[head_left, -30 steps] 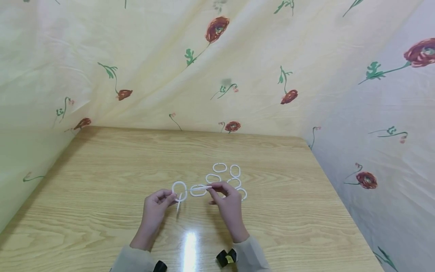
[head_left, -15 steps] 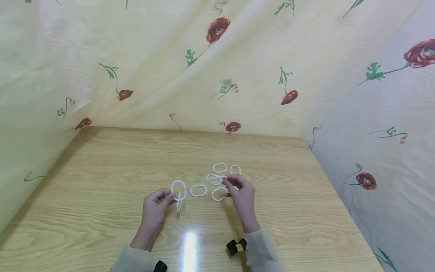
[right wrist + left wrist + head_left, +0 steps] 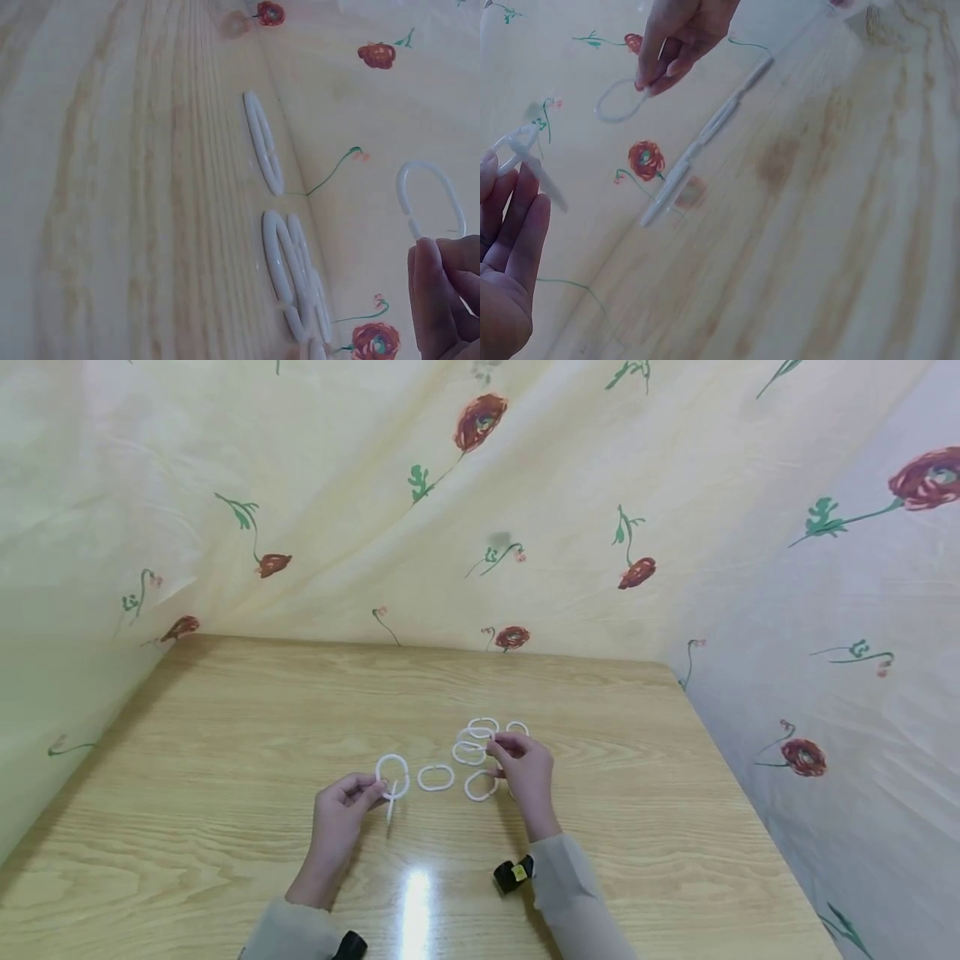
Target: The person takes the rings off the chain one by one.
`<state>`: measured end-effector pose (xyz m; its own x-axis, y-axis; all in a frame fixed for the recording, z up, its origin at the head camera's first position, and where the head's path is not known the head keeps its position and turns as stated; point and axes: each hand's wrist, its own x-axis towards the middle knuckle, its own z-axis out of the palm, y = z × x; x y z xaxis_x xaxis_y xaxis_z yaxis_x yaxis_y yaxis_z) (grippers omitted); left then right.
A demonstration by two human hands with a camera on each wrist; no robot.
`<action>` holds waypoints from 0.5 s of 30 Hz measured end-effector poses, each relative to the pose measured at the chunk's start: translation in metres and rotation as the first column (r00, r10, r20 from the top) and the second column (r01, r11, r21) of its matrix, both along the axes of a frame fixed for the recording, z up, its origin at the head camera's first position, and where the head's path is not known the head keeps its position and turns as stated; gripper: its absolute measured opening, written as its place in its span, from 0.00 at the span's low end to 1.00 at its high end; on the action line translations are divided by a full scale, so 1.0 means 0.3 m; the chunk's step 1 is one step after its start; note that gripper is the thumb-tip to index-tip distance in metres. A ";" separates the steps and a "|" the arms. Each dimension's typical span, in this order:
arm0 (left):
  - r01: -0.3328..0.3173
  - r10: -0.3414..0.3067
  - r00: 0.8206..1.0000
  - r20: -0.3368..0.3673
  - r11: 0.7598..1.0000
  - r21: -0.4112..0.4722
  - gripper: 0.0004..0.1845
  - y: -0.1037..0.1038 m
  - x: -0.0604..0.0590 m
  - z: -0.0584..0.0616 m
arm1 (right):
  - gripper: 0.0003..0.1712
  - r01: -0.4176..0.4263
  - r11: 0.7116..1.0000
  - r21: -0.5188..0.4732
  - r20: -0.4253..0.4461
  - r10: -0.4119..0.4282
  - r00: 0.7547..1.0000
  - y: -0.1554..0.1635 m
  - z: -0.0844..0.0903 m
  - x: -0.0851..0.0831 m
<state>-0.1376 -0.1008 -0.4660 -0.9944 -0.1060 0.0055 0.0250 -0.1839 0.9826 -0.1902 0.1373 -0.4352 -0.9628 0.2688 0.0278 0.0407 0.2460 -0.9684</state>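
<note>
My left hand [image 3: 341, 818] pinches an oval white plastic chain link [image 3: 392, 756] between thumb and fingers. A second white link [image 3: 390, 812] hangs down from it, threaded through it. In the left wrist view these joined links stand out from the fingertips of the left hand [image 3: 510, 259]. My right hand [image 3: 528, 774] pinches a single white link [image 3: 403, 196], raised above the table; a small gap shows in its side, near the fingertips. Beneath and around the right hand lie loose white links, one of them [image 3: 467, 787] just left of the fingers. Others are partly hidden by that hand.
One separate white link [image 3: 435, 790] lies on the wood-grain table [image 3: 300, 710] between the hands. Farther back are more loose links [image 3: 517, 723]. A flower-printed cloth [image 3: 360, 527] hangs behind the table and along both sides.
My right hand moved right and away from the left hand, then slightly back over the loose links, carrying its link. The left hand stays put with its two joined links.
</note>
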 end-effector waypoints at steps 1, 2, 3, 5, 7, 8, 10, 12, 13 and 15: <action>-0.001 0.001 1.000 0.001 1.000 0.000 0.05 -0.001 -0.001 0.000 | 0.10 0.003 1.000 0.010 0.011 -0.003 1.000 -0.006 -0.002 -0.011; -0.001 0.001 1.000 0.000 1.000 0.001 0.04 -0.001 -0.001 0.000 | 0.09 0.002 1.000 0.008 0.021 -0.002 1.000 -0.013 -0.004 -0.021; -0.002 0.002 1.000 -0.002 1.000 0.002 0.04 -0.002 -0.002 -0.001 | 0.09 -0.002 1.000 0.007 0.034 0.002 0.999 -0.019 -0.005 -0.033; -0.005 0.005 1.000 -0.007 1.000 0.006 0.03 -0.001 -0.003 -0.001 | 0.10 -0.009 1.000 -0.007 0.058 0.009 0.998 -0.032 -0.009 -0.055; -0.005 0.006 1.000 -0.011 1.000 0.012 0.02 0.000 -0.003 -0.001 | 0.10 -0.018 0.999 -0.028 0.075 0.020 0.997 -0.045 -0.011 -0.076; -0.005 0.006 1.000 -0.014 1.000 0.016 0.02 0.000 -0.003 0.000 | 0.10 -0.024 0.999 -0.044 0.084 0.028 0.996 -0.051 -0.013 -0.086; -0.003 0.003 1.000 -0.018 1.000 0.017 0.03 0.001 -0.002 0.003 | 0.10 -0.029 0.997 -0.072 0.106 0.036 0.994 -0.061 -0.016 -0.103; -0.001 0.001 1.000 -0.019 1.000 0.015 0.04 0.001 -0.001 0.004 | 0.10 -0.030 0.995 -0.095 0.131 0.043 0.990 -0.070 -0.016 -0.118; 0.001 0.000 1.000 -0.019 1.000 0.013 0.05 0.001 0.000 0.005 | 0.10 -0.031 0.994 -0.108 0.146 0.047 0.988 -0.074 -0.016 -0.124; 0.002 -0.002 1.000 -0.019 1.000 0.009 0.06 0.000 0.000 0.006 | 0.10 -0.030 0.991 -0.129 0.170 0.052 0.984 -0.083 -0.017 -0.137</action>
<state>-0.1376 -0.1007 -0.4642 -0.9942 -0.1044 0.0239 0.0438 -0.1926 0.9803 -0.2314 0.1125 -0.4404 -0.9604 0.2197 -0.1715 0.2027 0.1283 -0.9708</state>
